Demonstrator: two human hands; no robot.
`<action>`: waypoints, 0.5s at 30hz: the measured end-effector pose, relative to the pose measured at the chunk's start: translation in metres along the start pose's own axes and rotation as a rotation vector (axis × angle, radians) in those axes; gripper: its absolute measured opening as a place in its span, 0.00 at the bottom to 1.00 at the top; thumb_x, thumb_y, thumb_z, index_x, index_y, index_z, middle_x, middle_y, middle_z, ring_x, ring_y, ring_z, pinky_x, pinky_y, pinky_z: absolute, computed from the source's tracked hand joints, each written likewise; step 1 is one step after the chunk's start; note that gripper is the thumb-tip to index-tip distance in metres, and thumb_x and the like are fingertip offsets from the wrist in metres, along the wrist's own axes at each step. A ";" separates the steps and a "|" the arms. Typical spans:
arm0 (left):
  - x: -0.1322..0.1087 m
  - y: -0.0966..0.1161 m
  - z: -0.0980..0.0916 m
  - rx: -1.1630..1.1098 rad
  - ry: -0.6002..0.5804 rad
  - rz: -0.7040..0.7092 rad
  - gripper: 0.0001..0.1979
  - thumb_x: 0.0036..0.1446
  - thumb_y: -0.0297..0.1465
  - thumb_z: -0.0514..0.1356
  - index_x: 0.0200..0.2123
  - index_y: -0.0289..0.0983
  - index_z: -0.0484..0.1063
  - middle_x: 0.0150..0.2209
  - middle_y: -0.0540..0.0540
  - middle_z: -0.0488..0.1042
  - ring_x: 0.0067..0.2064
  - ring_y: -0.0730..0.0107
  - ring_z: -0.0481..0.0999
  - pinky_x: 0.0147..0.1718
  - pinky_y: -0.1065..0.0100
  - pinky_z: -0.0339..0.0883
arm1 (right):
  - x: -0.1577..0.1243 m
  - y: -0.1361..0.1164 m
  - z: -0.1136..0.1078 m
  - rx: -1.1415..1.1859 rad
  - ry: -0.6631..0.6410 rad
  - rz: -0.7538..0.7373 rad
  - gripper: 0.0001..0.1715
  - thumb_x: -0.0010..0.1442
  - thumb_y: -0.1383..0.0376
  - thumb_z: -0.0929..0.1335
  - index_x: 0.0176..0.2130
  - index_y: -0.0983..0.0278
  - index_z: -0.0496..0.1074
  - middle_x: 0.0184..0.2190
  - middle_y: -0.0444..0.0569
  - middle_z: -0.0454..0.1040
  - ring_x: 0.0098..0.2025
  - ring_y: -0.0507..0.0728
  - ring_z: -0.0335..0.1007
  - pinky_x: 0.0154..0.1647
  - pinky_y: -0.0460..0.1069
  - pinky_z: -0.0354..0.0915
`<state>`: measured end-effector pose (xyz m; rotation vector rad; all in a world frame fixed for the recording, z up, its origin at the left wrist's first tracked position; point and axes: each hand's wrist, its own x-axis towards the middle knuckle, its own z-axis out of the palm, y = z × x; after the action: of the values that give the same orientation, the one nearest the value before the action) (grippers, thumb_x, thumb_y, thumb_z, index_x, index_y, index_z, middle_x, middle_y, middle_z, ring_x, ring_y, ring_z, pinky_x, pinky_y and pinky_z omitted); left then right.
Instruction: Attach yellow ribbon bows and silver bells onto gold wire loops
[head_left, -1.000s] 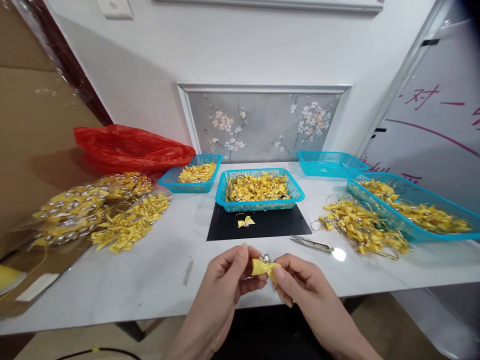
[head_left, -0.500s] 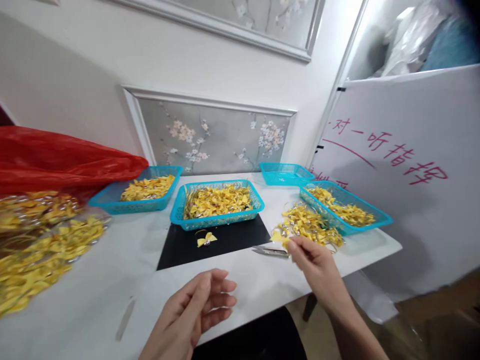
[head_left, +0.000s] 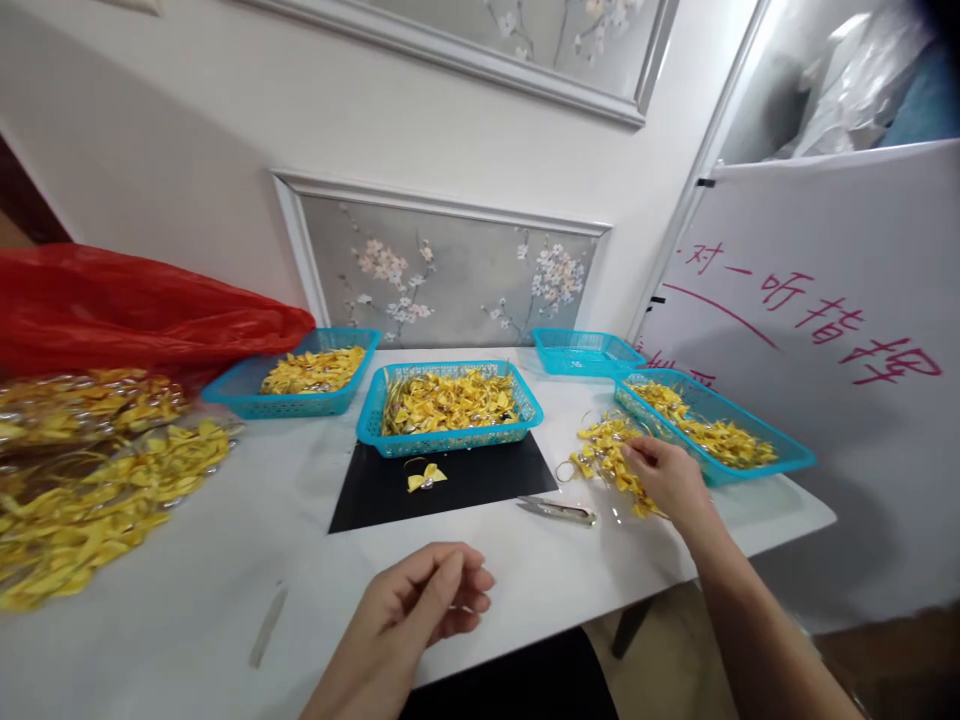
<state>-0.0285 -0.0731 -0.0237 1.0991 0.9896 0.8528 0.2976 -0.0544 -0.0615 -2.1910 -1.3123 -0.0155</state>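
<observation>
My right hand [head_left: 671, 485] reaches onto the loose pile of yellow ribbon bows [head_left: 600, 448], thumb and fingertips pinched on a bow there; the hand partly hides it. Above the table's front edge hovers my left hand [head_left: 427, 605], fingers loosely curled and holding nothing. A single yellow bow with a silvery middle [head_left: 427, 479] lies on the black mat [head_left: 465, 485]. Between the mat and the pile rests a pair of thread snips [head_left: 559, 510]. A blue basket heaped with bows [head_left: 450, 440] stands on the mat's back part.
Right of the pile is another blue basket of bows [head_left: 780, 465], and behind it a blue basket [head_left: 589, 365]. At left are a third filled basket [head_left: 300, 405], red plastic [head_left: 150, 310] and heaped bows [head_left: 112, 500]. A thin strip [head_left: 268, 627] lies near the front.
My right hand has moved right and away from me, from beside the snips onto the pile, carrying a yellow bow. My left hand's fingers have curled in. The view has shifted slightly.
</observation>
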 end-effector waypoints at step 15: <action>0.006 -0.008 -0.032 -0.041 0.106 0.062 0.15 0.50 0.43 0.65 0.30 0.37 0.79 0.31 0.45 0.78 0.34 0.65 0.75 0.36 0.67 0.70 | 0.054 -0.146 0.017 -0.275 -0.163 -0.461 0.13 0.66 0.61 0.66 0.49 0.64 0.71 0.48 0.51 0.73 0.45 0.58 0.73 0.46 0.56 0.70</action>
<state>-0.0559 -0.0595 -0.0373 1.0634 1.0258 0.9861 0.2026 0.0477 0.0088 -2.0880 -1.9856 -0.2096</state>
